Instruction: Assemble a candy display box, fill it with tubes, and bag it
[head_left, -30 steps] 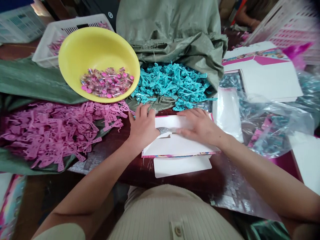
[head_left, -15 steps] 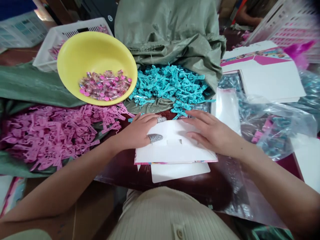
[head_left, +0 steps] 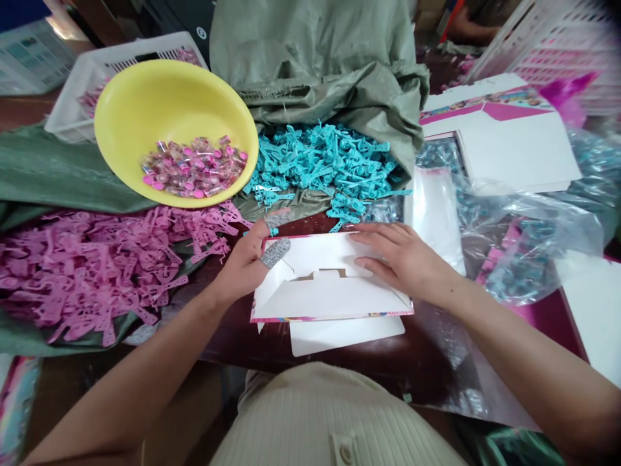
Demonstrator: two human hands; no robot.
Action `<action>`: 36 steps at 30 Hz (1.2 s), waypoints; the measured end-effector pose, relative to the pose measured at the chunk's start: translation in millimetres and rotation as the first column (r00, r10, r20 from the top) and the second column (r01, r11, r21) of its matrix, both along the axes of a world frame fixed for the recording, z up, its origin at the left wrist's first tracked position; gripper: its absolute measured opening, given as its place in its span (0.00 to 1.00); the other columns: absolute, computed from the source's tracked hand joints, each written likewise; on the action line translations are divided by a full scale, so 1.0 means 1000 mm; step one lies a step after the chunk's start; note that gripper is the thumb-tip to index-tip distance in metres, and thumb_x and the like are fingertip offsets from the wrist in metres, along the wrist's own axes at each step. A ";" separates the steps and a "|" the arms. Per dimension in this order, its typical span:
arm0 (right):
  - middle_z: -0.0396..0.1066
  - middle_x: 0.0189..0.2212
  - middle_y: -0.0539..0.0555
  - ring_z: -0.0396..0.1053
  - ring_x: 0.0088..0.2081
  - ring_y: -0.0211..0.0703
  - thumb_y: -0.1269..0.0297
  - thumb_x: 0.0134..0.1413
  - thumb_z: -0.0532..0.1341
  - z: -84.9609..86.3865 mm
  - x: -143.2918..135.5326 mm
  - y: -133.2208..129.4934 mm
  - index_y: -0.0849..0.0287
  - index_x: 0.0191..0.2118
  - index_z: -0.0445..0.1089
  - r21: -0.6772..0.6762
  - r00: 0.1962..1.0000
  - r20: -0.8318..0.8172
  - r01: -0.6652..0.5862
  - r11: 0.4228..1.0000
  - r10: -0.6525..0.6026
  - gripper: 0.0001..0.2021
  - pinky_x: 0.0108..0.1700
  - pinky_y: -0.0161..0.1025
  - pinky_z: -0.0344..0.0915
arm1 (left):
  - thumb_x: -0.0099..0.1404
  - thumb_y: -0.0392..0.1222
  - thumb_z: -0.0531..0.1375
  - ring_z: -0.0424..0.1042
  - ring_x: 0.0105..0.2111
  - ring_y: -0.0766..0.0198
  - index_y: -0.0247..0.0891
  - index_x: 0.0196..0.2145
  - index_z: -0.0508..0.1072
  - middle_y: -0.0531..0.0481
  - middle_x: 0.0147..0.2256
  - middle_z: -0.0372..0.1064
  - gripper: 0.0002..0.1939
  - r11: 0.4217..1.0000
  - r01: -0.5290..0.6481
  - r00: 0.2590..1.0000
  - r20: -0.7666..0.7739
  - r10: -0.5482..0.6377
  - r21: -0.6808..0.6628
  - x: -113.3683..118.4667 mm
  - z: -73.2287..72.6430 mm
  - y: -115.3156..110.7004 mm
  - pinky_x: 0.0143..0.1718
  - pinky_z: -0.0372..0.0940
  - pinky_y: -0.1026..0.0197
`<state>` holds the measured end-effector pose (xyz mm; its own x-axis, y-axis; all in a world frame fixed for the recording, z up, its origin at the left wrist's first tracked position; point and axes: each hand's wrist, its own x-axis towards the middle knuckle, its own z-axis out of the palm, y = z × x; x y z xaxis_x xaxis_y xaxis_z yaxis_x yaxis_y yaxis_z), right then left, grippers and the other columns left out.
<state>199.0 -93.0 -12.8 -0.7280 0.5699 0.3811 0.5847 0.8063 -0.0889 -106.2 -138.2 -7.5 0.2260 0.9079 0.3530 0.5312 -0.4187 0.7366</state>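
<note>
A cardboard box [head_left: 310, 301], white inside with a printed pink edge, lies in front of me with interlocking flaps and a slot partly open in its middle. At its far left corner, my left hand [head_left: 247, 262] grips the wall between thumb and forefinger; both digits wear speckled grey covers. My right hand [head_left: 400, 252] holds the far right side, its fingers stretched along the back edge and its thumb over the white flap. A white card flap [head_left: 347, 336] sticks out from under the box's near edge.
Pink plastic clips [head_left: 97, 265] are heaped at left, turquoise clips [head_left: 325, 162] beyond the box. A yellow bowl [head_left: 174, 97] holds small clear pink-ended pieces. Flattened cartons [head_left: 519, 152] and a clear plastic bag [head_left: 543, 226] lie at right. A person's arm [head_left: 470, 29] shows at the back.
My left hand has drawn back left from the flaps to the box's far left corner. The flaps now gape, showing a slot and the inside. My right hand stays on the right side.
</note>
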 end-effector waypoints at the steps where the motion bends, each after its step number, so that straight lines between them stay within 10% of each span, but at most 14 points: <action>1: 0.67 0.62 0.60 0.66 0.59 0.56 0.51 0.71 0.54 0.000 -0.003 -0.001 0.58 0.61 0.66 0.008 1.000 -0.001 0.019 1.000 -0.019 0.21 0.60 0.55 0.61 | 0.74 0.52 0.55 0.66 0.63 0.51 0.44 0.64 0.65 0.42 0.62 0.67 0.24 0.998 -0.066 0.995 0.082 0.065 0.011 0.003 -0.006 -0.001 0.65 0.60 0.46; 6: 0.67 0.61 0.65 0.64 0.59 0.66 0.36 0.62 0.57 -0.008 -0.028 -0.013 0.58 0.64 0.63 0.062 0.990 0.028 0.134 0.989 -0.135 0.35 0.62 0.67 0.54 | 0.75 0.49 0.52 0.66 0.62 0.55 0.39 0.63 0.64 0.40 0.62 0.66 0.22 0.963 -0.249 0.960 0.157 0.232 0.101 0.026 -0.025 -0.009 0.66 0.59 0.50; 13: 0.60 0.66 0.66 0.55 0.66 0.71 0.44 0.63 0.60 -0.017 -0.032 -0.022 0.53 0.71 0.52 0.109 0.985 0.058 0.157 0.982 -0.164 0.37 0.66 0.78 0.41 | 0.69 0.39 0.55 0.63 0.62 0.46 0.38 0.55 0.70 0.40 0.56 0.71 0.18 0.993 -0.083 0.854 -0.507 0.115 0.085 0.026 0.000 -0.011 0.65 0.53 0.37; 20: 0.59 0.68 0.64 0.56 0.69 0.57 0.51 0.71 0.52 0.010 0.001 -0.013 0.55 0.69 0.57 -0.123 0.993 0.045 -0.098 0.987 0.105 0.27 0.68 0.65 0.53 | 0.66 0.33 0.52 0.60 0.64 0.49 0.36 0.55 0.70 0.38 0.63 0.63 0.21 0.993 0.068 0.874 -0.486 -0.012 0.096 0.006 0.003 -0.004 0.64 0.57 0.43; 27: 0.66 0.65 0.58 0.65 0.62 0.55 0.55 0.69 0.58 -0.003 -0.006 0.000 0.53 0.63 0.68 -0.016 0.999 0.005 -0.042 0.999 0.042 0.21 0.62 0.58 0.63 | 0.64 0.46 0.61 0.54 0.67 0.41 0.41 0.62 0.65 0.38 0.65 0.61 0.30 0.997 0.066 0.785 -0.616 -0.073 -0.034 0.011 0.008 -0.011 0.68 0.40 0.29; 36: 0.55 0.70 0.59 0.53 0.69 0.61 0.54 0.68 0.59 -0.014 0.003 -0.008 0.49 0.64 0.67 0.000 0.996 -0.080 0.025 1.000 -0.025 0.22 0.64 0.61 0.61 | 0.59 0.35 0.58 0.61 0.62 0.44 0.34 0.62 0.65 0.36 0.61 0.64 0.32 0.997 0.065 0.792 -0.606 -0.070 -0.030 0.007 0.008 -0.013 0.64 0.57 0.41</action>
<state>201.6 -101.1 -26.8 -0.6803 0.5873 0.4385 0.5960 0.7915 -0.1353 -99.6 -151.6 0.4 0.4524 0.8842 0.1159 0.8405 -0.4662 0.2760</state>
